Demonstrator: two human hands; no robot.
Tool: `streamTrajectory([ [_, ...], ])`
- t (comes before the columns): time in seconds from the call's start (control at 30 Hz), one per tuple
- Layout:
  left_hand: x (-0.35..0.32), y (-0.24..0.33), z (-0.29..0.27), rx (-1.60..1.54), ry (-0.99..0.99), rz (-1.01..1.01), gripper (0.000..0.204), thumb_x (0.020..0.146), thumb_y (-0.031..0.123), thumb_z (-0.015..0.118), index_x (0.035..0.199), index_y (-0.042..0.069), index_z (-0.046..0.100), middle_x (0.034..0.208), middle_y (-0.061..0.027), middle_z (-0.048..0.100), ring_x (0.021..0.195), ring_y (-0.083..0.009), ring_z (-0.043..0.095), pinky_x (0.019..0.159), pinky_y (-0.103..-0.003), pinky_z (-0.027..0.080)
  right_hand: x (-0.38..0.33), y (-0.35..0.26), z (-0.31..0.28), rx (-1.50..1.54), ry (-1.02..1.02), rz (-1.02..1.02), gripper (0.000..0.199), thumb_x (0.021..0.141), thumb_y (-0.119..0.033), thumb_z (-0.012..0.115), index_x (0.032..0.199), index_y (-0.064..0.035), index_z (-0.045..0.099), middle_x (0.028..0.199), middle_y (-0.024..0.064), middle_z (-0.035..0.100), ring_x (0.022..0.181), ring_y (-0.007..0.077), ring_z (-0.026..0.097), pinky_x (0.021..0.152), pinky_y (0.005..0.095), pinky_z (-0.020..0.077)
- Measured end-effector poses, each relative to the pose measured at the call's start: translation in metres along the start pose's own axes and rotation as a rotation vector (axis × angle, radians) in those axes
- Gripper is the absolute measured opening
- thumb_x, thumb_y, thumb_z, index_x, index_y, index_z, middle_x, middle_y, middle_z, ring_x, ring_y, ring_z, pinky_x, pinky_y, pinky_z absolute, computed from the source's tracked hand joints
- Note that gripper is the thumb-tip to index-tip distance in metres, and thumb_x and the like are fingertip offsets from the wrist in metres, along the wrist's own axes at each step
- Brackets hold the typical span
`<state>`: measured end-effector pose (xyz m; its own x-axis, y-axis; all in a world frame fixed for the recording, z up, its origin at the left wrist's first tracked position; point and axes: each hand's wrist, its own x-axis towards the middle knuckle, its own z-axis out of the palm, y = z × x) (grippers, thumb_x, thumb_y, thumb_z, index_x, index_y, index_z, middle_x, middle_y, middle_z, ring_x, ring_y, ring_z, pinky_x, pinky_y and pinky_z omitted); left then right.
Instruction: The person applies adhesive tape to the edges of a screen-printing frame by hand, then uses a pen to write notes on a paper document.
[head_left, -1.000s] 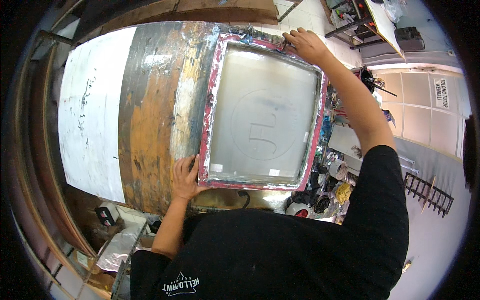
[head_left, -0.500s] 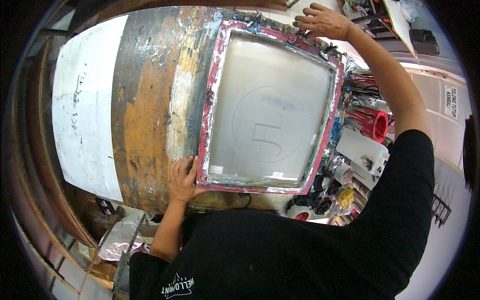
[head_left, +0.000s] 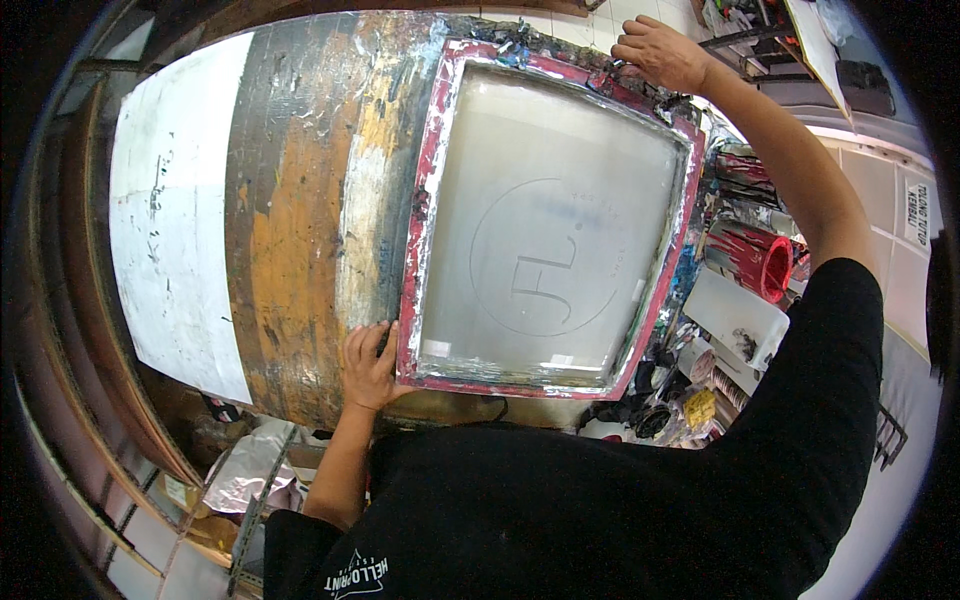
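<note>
A screen printing frame with paint-smeared red edges lies on the worn table. Its pale mesh bears a thin circle with line shapes inside. At the near left corner, my left hand grips the frame, fingers along its left side and thumb by the near edge. Across the frame, my right hand is curled over a dark, ink-caked clamp screw on the far edge; the fingers partly hide it. An ink-crusted clamp bar runs along that far edge.
The table's bare wood shows streaks of orange and grey, with a white sheet at its left end. On the right stand a red-stained ink can, a white plastic container and crowded supplies. Shelving holds a silvery bag at lower left.
My right hand has gone from spread fingers to a curled grip on the clamp screw. My left hand stays at the frame corner. The view has shifted slightly.
</note>
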<state>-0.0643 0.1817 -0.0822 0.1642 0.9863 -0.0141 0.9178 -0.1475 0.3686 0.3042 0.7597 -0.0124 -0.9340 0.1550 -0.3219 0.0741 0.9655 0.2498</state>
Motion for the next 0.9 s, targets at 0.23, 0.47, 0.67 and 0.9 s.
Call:
streamTrajectory([
  [0.23, 0.001, 0.004, -0.005, -0.019, 0.017, -0.010, 0.099, 0.073, 0.077, 0.068, 0.144, 0.008, 0.056, 0.134, -0.0134, 0.055, 0.126, -0.0340, 0.049, 0.113, -0.056, 0.036, -0.011, -0.034, 0.012, 0.147, 0.131, 0.275, 0.020, 0.100, -0.026, 0.061, 0.106, -0.0070, 0.057, 0.095, 0.0106, 0.062, 0.101, 0.0297, 0.057, 0.094, 0.0416, 0.0466],
  [0.47, -0.003, 0.002, -0.002, -0.022, 0.027, -0.014, 0.107, 0.064, 0.076, 0.075, 0.145, 0.009, 0.055, 0.138, -0.0133, 0.054, 0.130, -0.0371, 0.047, 0.114, -0.058, 0.034, 0.006, -0.041, -0.052, 0.169, -0.063, 0.360, 0.037, 0.100, -0.034, 0.061, 0.127, -0.0102, 0.062, 0.119, 0.0099, 0.066, 0.118, 0.0282, 0.059, 0.103, 0.0450, 0.0479],
  [0.67, 0.002, 0.007, -0.010, -0.052, 0.033, -0.020, 0.103, 0.066, 0.072, 0.077, 0.145, 0.009, 0.055, 0.137, -0.0127, 0.054, 0.129, -0.0361, 0.048, 0.113, -0.057, 0.035, 0.082, -0.058, -0.076, 0.174, 0.286, 0.228, 0.055, 0.094, -0.021, 0.065, 0.147, -0.0137, 0.054, 0.142, 0.0064, 0.060, 0.132, 0.0257, 0.052, 0.110, 0.0430, 0.0445],
  [0.9, -0.001, 0.006, -0.008, -0.077, 0.075, -0.012, 0.100, 0.071, 0.073, 0.074, 0.145, 0.009, 0.056, 0.134, -0.0129, 0.055, 0.125, -0.0346, 0.050, 0.111, -0.055, 0.037, 0.123, -0.063, -0.079, 0.456, 0.086, 0.555, 0.045, 0.089, -0.019, 0.073, 0.130, -0.0059, 0.061, 0.104, 0.0174, 0.075, 0.104, 0.0373, 0.068, 0.091, 0.0458, 0.0546],
])
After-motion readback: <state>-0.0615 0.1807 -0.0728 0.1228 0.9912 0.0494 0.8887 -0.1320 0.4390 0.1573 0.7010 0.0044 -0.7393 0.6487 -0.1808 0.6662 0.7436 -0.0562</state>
